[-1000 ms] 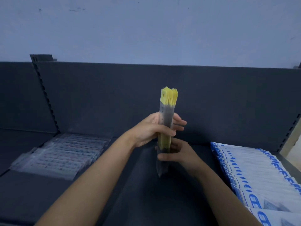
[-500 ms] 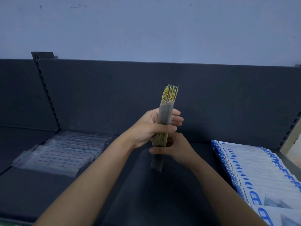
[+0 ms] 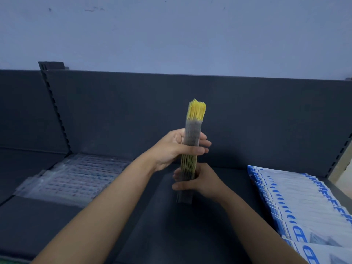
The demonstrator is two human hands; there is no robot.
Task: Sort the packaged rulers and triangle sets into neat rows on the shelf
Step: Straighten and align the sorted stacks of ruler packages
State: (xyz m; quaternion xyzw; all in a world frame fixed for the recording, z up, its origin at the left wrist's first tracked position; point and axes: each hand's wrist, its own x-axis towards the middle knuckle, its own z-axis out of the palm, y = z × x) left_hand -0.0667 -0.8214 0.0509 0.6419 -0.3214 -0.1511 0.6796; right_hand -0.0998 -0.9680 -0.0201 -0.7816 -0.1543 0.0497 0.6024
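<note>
I hold a bundle of packaged rulers (image 3: 192, 130) upright, edge-on, over the middle of the dark shelf (image 3: 156, 225). Its clear sleeves have yellow header cards at the top. My left hand (image 3: 175, 147) wraps around the bundle's middle. My right hand (image 3: 200, 181) grips it lower down, near the bottom end. The bundle's foot stands on or just above the shelf; I cannot tell which. A row of clear-packaged rulers (image 3: 76, 176) lies flat at the left. White-and-blue triangle set packs (image 3: 297, 202) overlap in a row at the right.
The shelf's dark back panel (image 3: 133, 111) rises behind the bundle, with slotted uprights (image 3: 55, 111) at the left and at the right (image 3: 341, 155). A pale wall is above.
The bundle was lifted about half a second ago and has come back down toward the shelf, still upright in both hands. The rows on either side have not moved.
</note>
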